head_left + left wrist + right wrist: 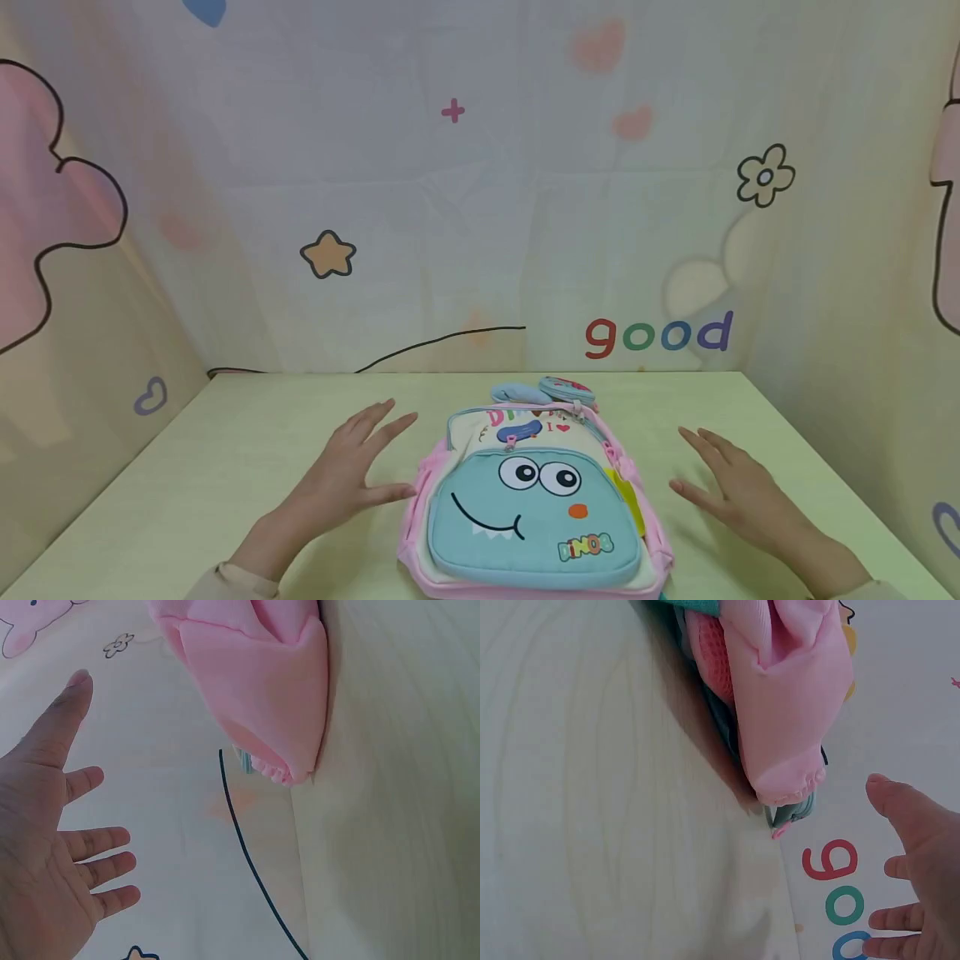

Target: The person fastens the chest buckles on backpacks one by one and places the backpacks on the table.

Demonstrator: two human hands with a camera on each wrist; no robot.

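Note:
A child's backpack (pixel 536 508) lies on its back in the middle of the table, its pale blue front pocket with a cartoon dinosaur face turned upward. Pink side panels run along its edges. My left hand (pixel 341 471) hovers beside its left side, fingers spread, holding nothing. To the right of the bag, my right hand (pixel 738 496) is raised with its fingers extended, apart from the bag. The left wrist view shows a pink side pocket (pixel 259 682) beyond my spread fingers. In the right wrist view, another pink side pocket (pixel 791 705) and some red mesh appear.
A pale wood-patterned table (pixel 187 467) lies under the bag. Behind it hangs a printed cloth backdrop (pixel 480 208) with a star, a flower and the word "good". Similar cloth borders both sides. A small blue round piece (pixel 567 389) sits at the bag's top.

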